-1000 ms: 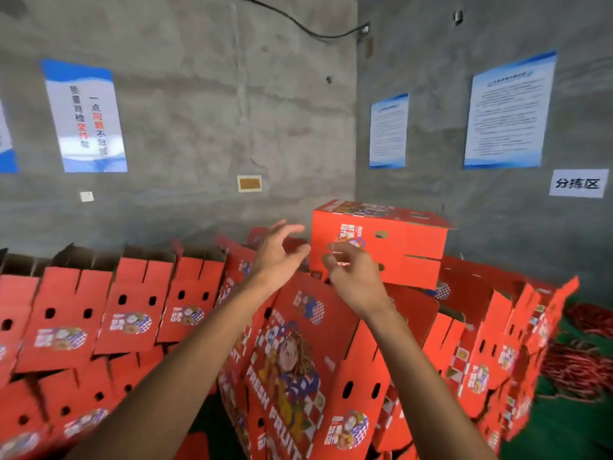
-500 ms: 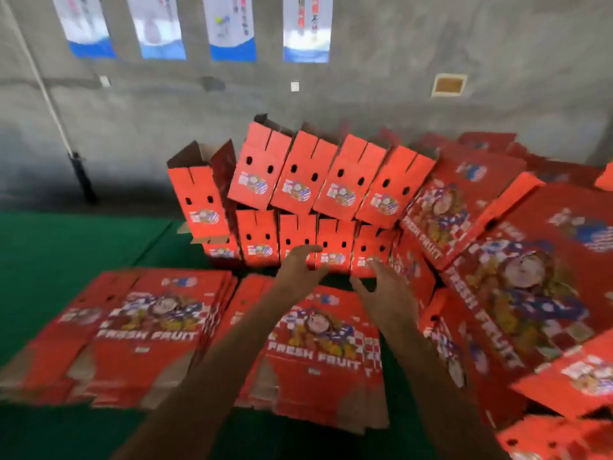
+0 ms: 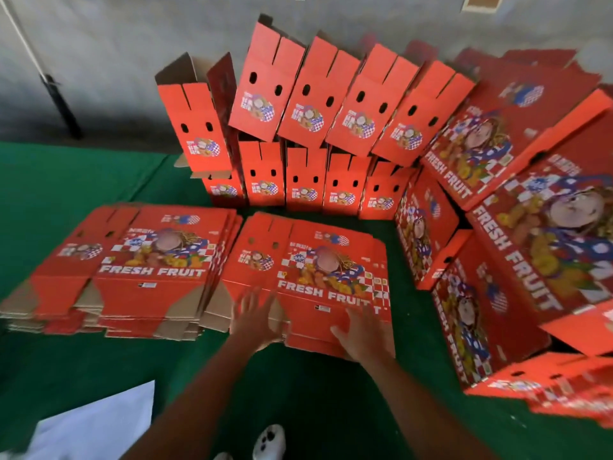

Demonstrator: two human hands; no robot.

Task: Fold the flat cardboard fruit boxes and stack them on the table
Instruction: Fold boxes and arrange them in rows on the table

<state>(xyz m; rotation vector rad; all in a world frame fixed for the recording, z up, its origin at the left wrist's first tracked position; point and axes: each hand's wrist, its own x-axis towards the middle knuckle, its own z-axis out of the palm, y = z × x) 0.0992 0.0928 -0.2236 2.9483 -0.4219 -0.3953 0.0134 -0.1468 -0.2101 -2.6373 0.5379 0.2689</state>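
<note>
Both hands reach with fingers spread wide, holding nothing, the left hand and right hand at the near edge of the top flat box on the nearer stack, likely to lift it for folding, beside the folded boxes.

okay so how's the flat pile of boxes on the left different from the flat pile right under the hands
The left pile lies untouched; the right pile has both the left hand and the right hand reaching onto its near edge. The left pile looks thicker, the right pile thinner. Both are red flattened FRESH FRUIT boxes on the green surface.
</note>
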